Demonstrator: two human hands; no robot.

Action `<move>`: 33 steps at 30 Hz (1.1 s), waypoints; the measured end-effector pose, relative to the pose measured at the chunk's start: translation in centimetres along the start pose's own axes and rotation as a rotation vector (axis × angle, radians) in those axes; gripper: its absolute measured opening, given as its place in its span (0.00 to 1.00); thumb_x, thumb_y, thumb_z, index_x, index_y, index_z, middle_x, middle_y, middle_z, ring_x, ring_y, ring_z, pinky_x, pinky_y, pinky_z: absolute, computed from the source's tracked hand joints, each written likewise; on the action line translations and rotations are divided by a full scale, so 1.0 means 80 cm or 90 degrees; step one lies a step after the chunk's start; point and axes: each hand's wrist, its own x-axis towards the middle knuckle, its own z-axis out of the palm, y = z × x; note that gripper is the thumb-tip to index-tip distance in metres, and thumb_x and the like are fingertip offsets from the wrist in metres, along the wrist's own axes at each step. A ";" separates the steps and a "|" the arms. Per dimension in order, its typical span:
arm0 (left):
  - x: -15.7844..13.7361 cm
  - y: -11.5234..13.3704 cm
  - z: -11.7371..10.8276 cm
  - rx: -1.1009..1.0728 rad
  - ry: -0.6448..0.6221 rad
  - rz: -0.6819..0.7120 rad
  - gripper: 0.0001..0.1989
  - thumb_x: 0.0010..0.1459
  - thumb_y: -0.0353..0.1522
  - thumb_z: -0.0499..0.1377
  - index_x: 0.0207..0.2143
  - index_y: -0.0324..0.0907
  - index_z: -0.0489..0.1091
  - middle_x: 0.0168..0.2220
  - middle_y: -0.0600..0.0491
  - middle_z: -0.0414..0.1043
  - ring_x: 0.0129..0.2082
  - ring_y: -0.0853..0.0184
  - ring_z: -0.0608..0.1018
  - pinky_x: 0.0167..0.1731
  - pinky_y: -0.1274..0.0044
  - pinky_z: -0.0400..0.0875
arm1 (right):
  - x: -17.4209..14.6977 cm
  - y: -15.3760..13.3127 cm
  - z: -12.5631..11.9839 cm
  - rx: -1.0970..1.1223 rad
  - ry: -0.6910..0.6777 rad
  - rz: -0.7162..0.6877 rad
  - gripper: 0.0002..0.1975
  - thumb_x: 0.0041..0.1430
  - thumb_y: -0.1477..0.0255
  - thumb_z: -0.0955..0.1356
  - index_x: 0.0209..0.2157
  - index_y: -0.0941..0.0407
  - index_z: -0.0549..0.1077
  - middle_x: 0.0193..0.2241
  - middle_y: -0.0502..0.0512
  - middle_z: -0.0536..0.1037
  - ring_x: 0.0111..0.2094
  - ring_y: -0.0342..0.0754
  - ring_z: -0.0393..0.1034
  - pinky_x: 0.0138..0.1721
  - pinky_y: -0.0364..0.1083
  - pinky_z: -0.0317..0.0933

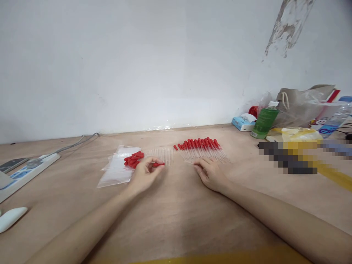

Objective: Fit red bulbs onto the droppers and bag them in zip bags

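My left hand point(145, 173) pinches a red rubber bulb point(158, 165), its end pointing right. Between the fingers of my right hand point(210, 174) is a thin clear glass tube point(188, 162), which sticks out to the left. A gap separates tube and bulb. Behind my left hand lies a pile of red bulbs point(134, 159) on clear plastic bags point(118, 170). Bare glass tubes point(162, 154) lie in a row between the hands, farther back. Beyond my right hand, several droppers point(202, 144) with red bulbs on glass tubes lie side by side.
At left are a white power strip point(33, 174) with a grey cable, a phone point(12, 165) and a white object point(12, 219). At right stand a green bottle point(264, 121), a tissue pack point(243, 123), bags and a water bottle point(334, 119). A wall point(137, 66) closes the back.
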 end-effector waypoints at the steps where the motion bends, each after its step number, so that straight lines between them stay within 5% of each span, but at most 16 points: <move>1: -0.008 -0.001 0.014 -0.034 -0.024 -0.011 0.11 0.47 0.36 0.60 0.29 0.40 0.63 0.26 0.55 0.69 0.25 0.70 0.73 0.26 0.79 0.65 | -0.001 -0.005 0.000 0.008 -0.004 -0.010 0.08 0.58 0.74 0.59 0.35 0.57 0.68 0.30 0.54 0.73 0.31 0.45 0.66 0.37 0.46 0.53; 5: -0.026 -0.010 0.042 -0.119 -0.073 0.006 0.11 0.51 0.36 0.58 0.29 0.41 0.57 0.24 0.57 0.67 0.26 0.71 0.72 0.27 0.80 0.65 | -0.004 -0.021 0.001 0.026 -0.028 -0.063 0.06 0.58 0.73 0.60 0.32 0.57 0.67 0.28 0.52 0.73 0.29 0.43 0.65 0.40 0.47 0.50; 13: -0.027 -0.020 0.039 0.003 -0.112 0.070 0.14 0.54 0.36 0.56 0.42 0.41 0.67 0.34 0.51 0.71 0.32 0.68 0.72 0.33 0.77 0.66 | -0.004 -0.024 0.006 0.006 -0.045 -0.095 0.07 0.58 0.72 0.60 0.32 0.57 0.68 0.29 0.52 0.73 0.30 0.43 0.65 0.39 0.47 0.50; 25: -0.034 -0.003 0.035 0.141 -0.196 0.141 0.11 0.57 0.36 0.52 0.33 0.42 0.72 0.29 0.53 0.72 0.29 0.69 0.72 0.30 0.80 0.65 | -0.001 -0.006 0.007 -0.011 -0.109 -0.170 0.13 0.59 0.77 0.59 0.39 0.52 0.71 0.31 0.51 0.72 0.31 0.42 0.63 0.36 0.46 0.50; 33: -0.038 0.006 0.037 0.221 -0.191 0.183 0.10 0.57 0.35 0.52 0.31 0.41 0.71 0.27 0.53 0.70 0.26 0.70 0.70 0.27 0.79 0.63 | 0.000 -0.026 0.000 -0.088 -0.103 -0.174 0.13 0.59 0.74 0.58 0.31 0.55 0.72 0.26 0.52 0.72 0.25 0.42 0.59 0.33 0.46 0.46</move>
